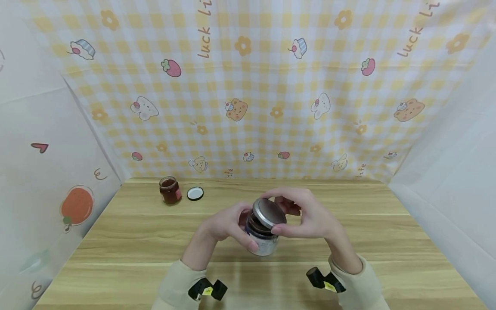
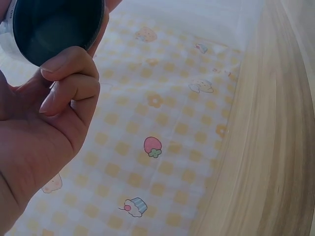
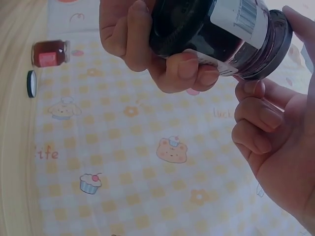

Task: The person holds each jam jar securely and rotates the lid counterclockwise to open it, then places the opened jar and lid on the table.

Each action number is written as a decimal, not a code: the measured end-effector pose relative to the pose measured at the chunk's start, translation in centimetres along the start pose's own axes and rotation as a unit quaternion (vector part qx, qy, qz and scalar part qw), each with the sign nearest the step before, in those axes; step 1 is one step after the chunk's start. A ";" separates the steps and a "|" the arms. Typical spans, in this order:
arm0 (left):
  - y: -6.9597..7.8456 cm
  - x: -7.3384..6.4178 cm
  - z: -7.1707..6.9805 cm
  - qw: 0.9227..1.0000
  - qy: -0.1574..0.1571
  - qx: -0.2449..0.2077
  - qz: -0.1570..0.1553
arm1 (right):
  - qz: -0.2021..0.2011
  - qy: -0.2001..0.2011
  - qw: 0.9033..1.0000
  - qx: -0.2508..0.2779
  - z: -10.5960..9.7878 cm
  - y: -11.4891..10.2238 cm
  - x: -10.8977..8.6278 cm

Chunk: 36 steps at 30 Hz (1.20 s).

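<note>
My left hand [image 1: 231,224] grips a glass jar [image 1: 265,246] with a pale label and dark contents, held above the table. In the left wrist view the jar's dark base [image 2: 56,29] shows over the curled fingers [image 2: 74,64]. My right hand [image 1: 308,215] pinches the rim of a metal lid [image 1: 270,212] between thumb and fingers. That lid sits tilted at the jar's mouth, with a gap showing on the near left side in the head view. The right wrist view shows the jar [image 3: 236,24] on its side, its barcode label visible, and the lid [image 3: 275,46] at its end.
An uncovered jar of reddish-brown contents [image 1: 170,191] stands at the table's back left. Beside it lies a round lid [image 1: 195,193], white inside up. A patterned cloth [image 1: 277,137] hangs behind the wooden table [image 1: 348,241], with white sheets at both sides.
</note>
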<state>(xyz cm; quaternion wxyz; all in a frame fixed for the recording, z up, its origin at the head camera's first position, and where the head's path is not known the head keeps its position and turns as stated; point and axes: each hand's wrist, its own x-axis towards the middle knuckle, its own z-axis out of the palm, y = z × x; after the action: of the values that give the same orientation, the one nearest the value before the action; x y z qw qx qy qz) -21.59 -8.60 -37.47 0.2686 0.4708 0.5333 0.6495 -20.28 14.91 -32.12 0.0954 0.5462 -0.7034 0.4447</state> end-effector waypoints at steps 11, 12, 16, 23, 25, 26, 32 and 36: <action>0.5 -0.2 -0.1 0.997 0.078 0.005 0.011 | 0.010 0.052 0.999 -0.003 -0.7 0.5 -0.1; 0.5 -0.2 -0.1 0.996 0.088 0.007 0.015 | 0.018 0.055 0.998 -0.004 -0.7 0.5 -0.2; 0.7 -0.1 -0.1 0.991 0.130 0.022 0.018 | 0.043 0.066 0.997 -0.011 -1.0 0.5 -0.3; 0.7 -0.1 -0.2 0.979 0.198 0.041 0.000 | 0.064 0.085 0.994 -0.029 -1.0 0.8 -0.5; 0.5 -0.2 -0.3 0.976 0.212 0.038 -0.003 | 0.065 0.088 0.994 -0.029 -1.0 1.0 -0.6; 0.5 -0.2 -0.3 0.975 0.219 0.037 -0.003 | 0.066 0.089 0.993 -0.030 -1.1 1.1 -0.6; 0.6 -0.1 -0.2 0.965 0.255 0.055 -0.014 | 0.080 0.096 0.991 -0.042 -1.2 1.2 -0.5; 0.5 0.0 -0.2 0.960 0.272 0.069 -0.018 | 0.090 0.099 0.990 -0.052 -1.2 1.4 -0.6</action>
<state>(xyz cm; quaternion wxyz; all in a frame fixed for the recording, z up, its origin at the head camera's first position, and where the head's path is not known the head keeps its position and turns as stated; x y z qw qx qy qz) -21.69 -8.87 -37.02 0.0920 0.2840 0.6385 0.7093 -21.65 16.15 -32.51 0.1525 0.4280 -0.7589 0.4666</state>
